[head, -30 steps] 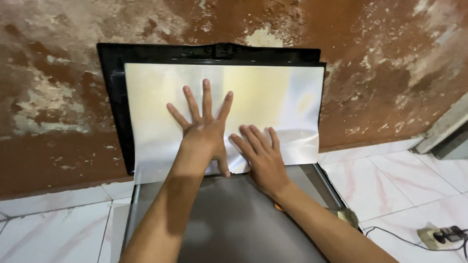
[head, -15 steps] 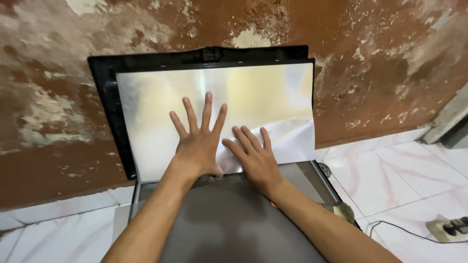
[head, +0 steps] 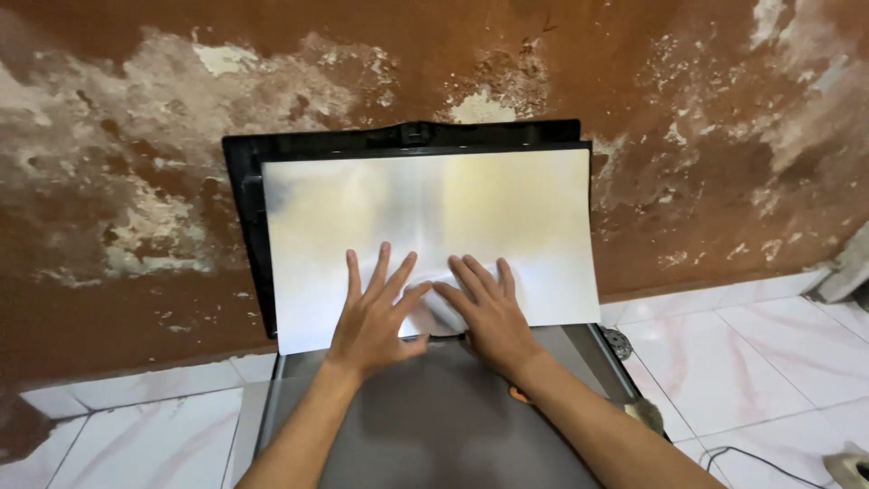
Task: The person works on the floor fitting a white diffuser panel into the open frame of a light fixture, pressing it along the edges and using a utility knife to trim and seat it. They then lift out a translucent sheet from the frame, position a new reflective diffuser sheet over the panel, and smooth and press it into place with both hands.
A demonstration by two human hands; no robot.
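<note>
A large glossy white sheet (head: 434, 217) lies against a black rectangular frame (head: 243, 208) that leans on the wall. My left hand (head: 373, 312) presses flat on the sheet's lower edge, fingers spread. My right hand (head: 487, 312) lies flat beside it, fingers together, fingertips almost touching the left hand. The sheet wrinkles slightly between the two hands. Below them a grey flat panel (head: 434, 426) runs toward me under my forearms.
The wall (head: 136, 181) behind is brown with peeling pale patches. White marbled floor tiles (head: 751, 353) spread to both sides. A cable (head: 769, 460) and a small plug block (head: 846, 466) lie at the lower right. A small round fitting (head: 618, 342) sits at the panel's right edge.
Both hands have slid down the sheet toward its lower edge and closer together. The view has shifted, so the frame and sheet sit more to the right.
</note>
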